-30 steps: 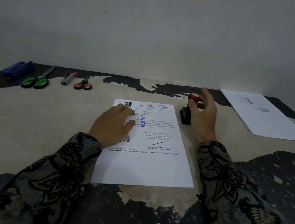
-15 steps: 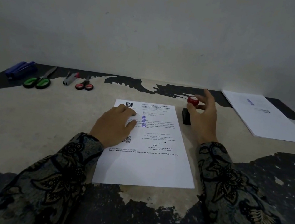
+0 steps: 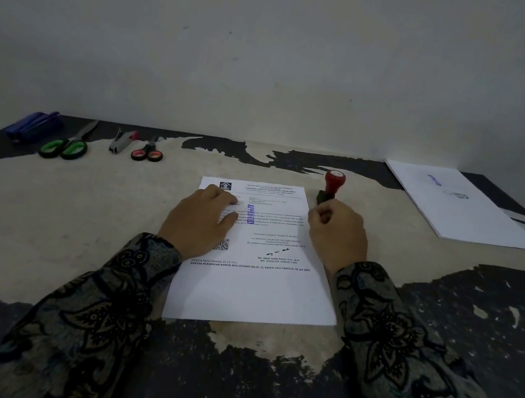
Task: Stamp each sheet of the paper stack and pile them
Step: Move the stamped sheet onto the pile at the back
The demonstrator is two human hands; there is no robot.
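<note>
The sheet (image 3: 258, 257) is lying flat before the person, already bearing a blue mark. The left hand (image 3: 200, 219) is pressing it with flat fingers. The right hand (image 3: 338, 234) is curling at its right edge, seemingly holding nothing. The stamp (image 3: 330, 187) is standing just beyond. Thin, limp paper; lifting by an edge seems advisable.

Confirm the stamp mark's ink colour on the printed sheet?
Blue-purple stamp mark on the white printed sheet; head view.

Worn table (image 3: 40, 231) bears printed sheet (image 3: 253, 287), stamp (image 3: 331, 186), paper pile (image 3: 461, 207), green scissors (image 3: 67, 145), red scissors (image 3: 148, 152)
</note>
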